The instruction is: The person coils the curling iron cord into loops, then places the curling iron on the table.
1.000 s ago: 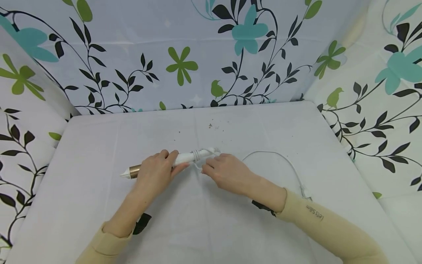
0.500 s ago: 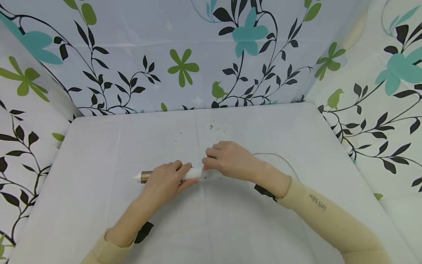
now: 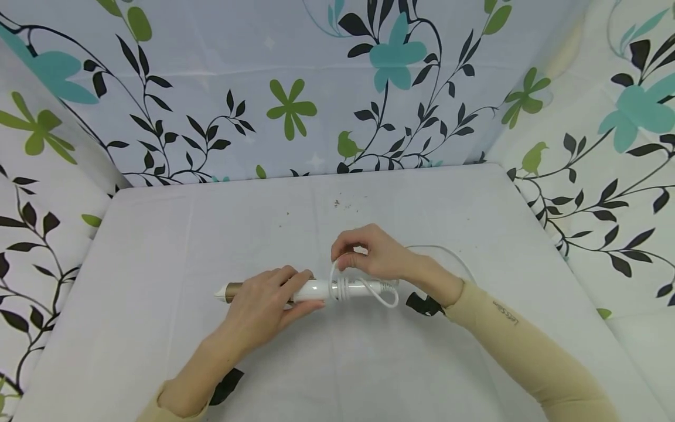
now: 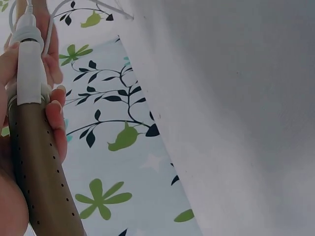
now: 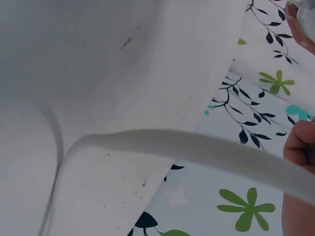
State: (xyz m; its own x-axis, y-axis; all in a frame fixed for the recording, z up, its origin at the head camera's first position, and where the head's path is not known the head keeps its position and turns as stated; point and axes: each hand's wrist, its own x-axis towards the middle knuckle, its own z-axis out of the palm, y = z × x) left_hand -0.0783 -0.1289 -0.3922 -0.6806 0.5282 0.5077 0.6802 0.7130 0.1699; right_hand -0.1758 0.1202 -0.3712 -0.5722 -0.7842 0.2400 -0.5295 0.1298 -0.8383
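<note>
Wand (image 3: 319,289), white w/ brown barrel, is approx. over ctr of table (image 3: 369,363), tip at 9 o'c. L hand (image 3: 266,300) grasps it, fingers curled round mid-section. R hand (image 3: 374,252), approx. 1 o'c. of coiled cord (image 3: 343,288), pinches a strand btwn thumb & fingertips. Cord also loops loosely, 4 o'c. of coils.

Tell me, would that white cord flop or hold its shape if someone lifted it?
The white cord probably flexes easily, since it wraps in close coils around the white handle. It may spring a little rather than hang limp: a loose loop bows out near the handle's end. It looks thin, so likely light.
</note>
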